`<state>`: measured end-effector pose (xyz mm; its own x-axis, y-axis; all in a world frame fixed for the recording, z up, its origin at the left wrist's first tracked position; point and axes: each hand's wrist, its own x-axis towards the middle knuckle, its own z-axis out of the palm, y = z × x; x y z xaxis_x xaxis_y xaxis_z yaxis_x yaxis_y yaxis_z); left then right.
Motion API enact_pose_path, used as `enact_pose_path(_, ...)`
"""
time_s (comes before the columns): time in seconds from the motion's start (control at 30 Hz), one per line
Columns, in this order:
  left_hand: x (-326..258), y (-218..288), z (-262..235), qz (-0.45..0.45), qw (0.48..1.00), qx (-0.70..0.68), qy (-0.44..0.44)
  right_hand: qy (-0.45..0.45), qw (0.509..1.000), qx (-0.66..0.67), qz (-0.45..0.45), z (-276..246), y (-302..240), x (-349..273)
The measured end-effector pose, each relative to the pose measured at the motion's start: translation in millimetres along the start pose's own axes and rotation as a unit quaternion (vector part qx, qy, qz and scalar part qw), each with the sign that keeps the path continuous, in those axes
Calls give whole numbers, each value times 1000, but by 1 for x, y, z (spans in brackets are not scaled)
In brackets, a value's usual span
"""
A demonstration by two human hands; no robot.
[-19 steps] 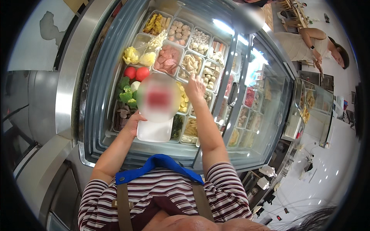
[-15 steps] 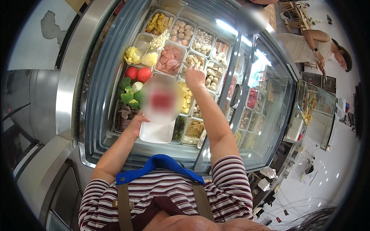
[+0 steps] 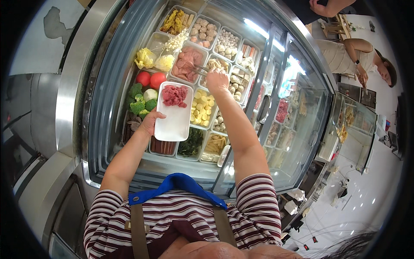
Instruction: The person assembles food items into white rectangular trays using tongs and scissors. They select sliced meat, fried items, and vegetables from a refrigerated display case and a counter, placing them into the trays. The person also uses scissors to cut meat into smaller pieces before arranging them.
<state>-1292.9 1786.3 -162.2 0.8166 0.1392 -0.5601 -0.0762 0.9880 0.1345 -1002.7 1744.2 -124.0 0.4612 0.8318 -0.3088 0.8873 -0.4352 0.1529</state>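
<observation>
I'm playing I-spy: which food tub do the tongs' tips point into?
The tub of pink slices; the tips of the tongs in the right hand are over no other tub.

Two tomatoes lie beside broccoli in a cooler, with meatballs farther back, while beyond its right side a person in a light top and watch appears near wooden furniture and a glass case.

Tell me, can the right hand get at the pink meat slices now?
Probably yes: the metal tongs in the right hand point toward the pink meat slices, and the white tray leaves them uncovered.
</observation>
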Motion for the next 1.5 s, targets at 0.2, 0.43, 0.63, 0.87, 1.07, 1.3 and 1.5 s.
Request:
enact_pose_path(0.2, 14, 8, -11, 15, 999, 27, 14, -7, 996, 79, 39, -39, -4, -15)
enact_pose_path(0.43, 27, 17, 5, 21, 999, 2, 31, 126, 991, 23, -49, -111, 3, -101)
enact_pose_path(0.63, 27, 23, 24, -46, 987, -60, -143, -6, 995, 4, -101, -115, -21, -152)
enact_pose_path(0.87, 7, 21, 29, -23, 990, -50, -128, 9, 992, 99, -82, -100, -21, -162)
enact_pose_path(1.07, -2, 18, 14, 18, 991, -2, -132, 22, 991, 98, -91, -127, -7, -135)
enact_pose_path(1.3, -12, 20, 22, 13, 990, 0, -144, 63, 997, -14, -38, -73, 0, -12)
enact_pose_path(1.5, -14, 20, 26, 6, 996, -27, -89, 19, 998, -37, -40, -42, -28, 51)
